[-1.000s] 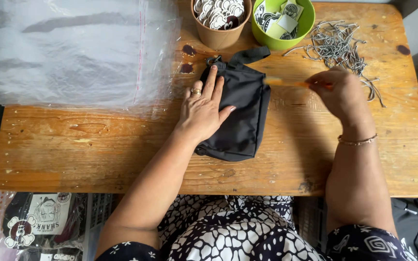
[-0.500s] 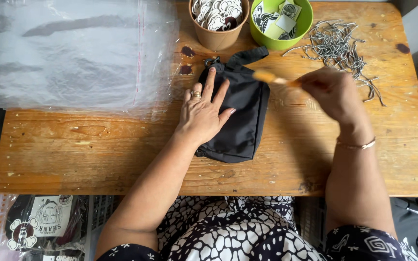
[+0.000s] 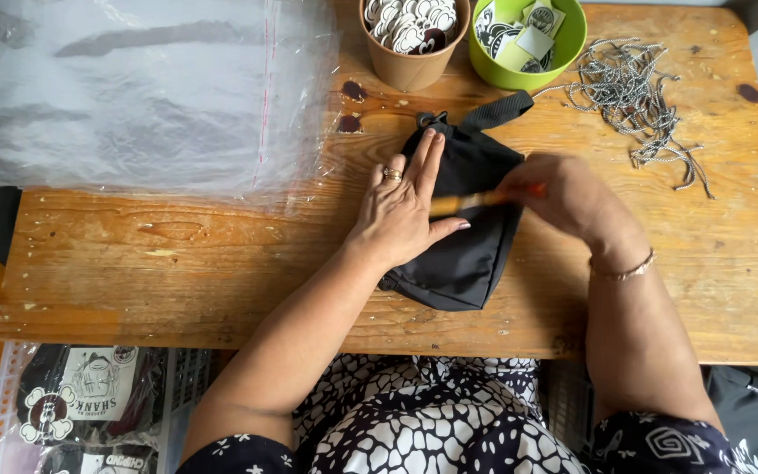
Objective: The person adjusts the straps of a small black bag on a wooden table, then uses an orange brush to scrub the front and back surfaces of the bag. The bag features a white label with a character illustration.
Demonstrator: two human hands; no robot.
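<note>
A: Position of the small black fabric pouch [image 3: 471, 237]?

B: Flat on the worn wooden bench [image 3: 177, 263], near the front edge, strap end pointing toward the bowls. Left hand [image 3: 405, 206] lies palm-down on its left half, fingers [image 3: 423, 162] straight and slightly spread, pressing the cloth, not gripping. A ring shows on one finger.

A: Right hand?

B: Right hand [image 3: 568, 197] is over the pouch's right edge, fingers pinched together on a thin orange-and-yellow stick [image 3: 484, 199]. The stick runs leftward across the pouch, its tip touching or just beside the left thumb; cannot tell which.

A: Surroundings?

B: Behind the pouch: brown paper cup of round black-and-white badges [image 3: 411, 39], lime-green bowl of printed tags [image 3: 528, 39]. A heap of grey cords [image 3: 638, 96] to the right, well apart. Clear plastic bags [image 3: 142, 96] cover the bench's left.
</note>
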